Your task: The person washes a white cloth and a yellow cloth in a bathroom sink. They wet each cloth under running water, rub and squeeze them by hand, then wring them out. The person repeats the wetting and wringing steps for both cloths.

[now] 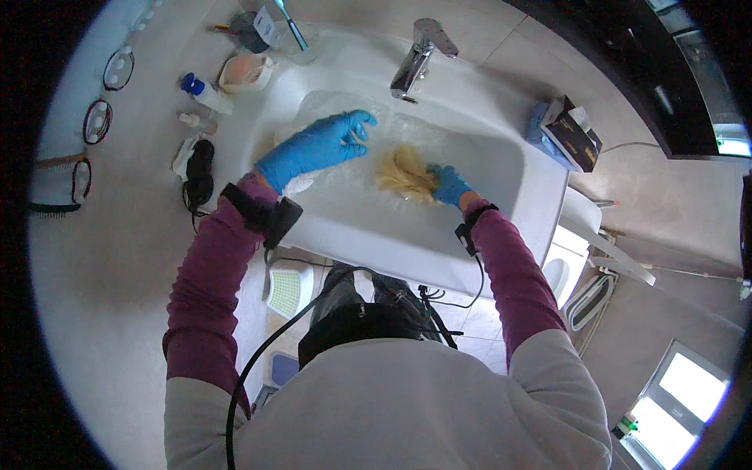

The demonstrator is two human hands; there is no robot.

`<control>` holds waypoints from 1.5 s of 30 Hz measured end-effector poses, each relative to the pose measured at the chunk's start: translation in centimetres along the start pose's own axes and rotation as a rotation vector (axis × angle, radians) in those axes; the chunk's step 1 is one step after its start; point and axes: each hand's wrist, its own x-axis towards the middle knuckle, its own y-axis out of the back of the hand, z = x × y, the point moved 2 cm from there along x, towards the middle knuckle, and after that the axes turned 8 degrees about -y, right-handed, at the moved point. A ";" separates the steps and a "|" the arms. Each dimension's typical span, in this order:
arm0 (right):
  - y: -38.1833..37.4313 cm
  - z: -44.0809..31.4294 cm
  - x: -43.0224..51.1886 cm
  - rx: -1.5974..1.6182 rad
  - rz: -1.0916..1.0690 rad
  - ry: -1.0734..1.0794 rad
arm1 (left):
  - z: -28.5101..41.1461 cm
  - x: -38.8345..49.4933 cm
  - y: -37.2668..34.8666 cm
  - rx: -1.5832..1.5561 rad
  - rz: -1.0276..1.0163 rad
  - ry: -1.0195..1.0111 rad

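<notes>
Both of my hands wear blue disposable gloves over a white washbasin [376, 235] that holds water. Bunched, wet tan cloth [405, 173] lies in the basin, and my right hand [451, 187] grips its right side. My left hand [323, 144] is held over the left part of the basin, fingers apart and slightly curled, with nothing in it. Something white [299, 183] shows under the left wrist; what it is I cannot tell. A chrome mixer tap [418, 59] stands at the basin's back edge, and no stream from it is visible.
Left of the basin are a soap dish [247, 73], a blue-capped bottle [205, 93] and a black object [200, 167]. A toothbrush [292, 26] stands in a cup at the back. At right sits a dark box [571, 134]. Cables hang from my wrists; a step stool [291, 291] stands below.
</notes>
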 end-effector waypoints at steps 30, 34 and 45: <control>-1.1 2.2 1.1 0.400 0.083 -0.367 | -4.1 4.4 -11.6 0.251 0.342 -0.107; -1.7 -1.0 0.0 1.135 -0.032 -0.340 | -9.5 2.1 -15.1 -0.069 0.233 0.235; 5.5 -14.0 -4.0 1.253 -0.334 0.135 | -14.1 3.2 -18.2 -1.956 0.024 0.122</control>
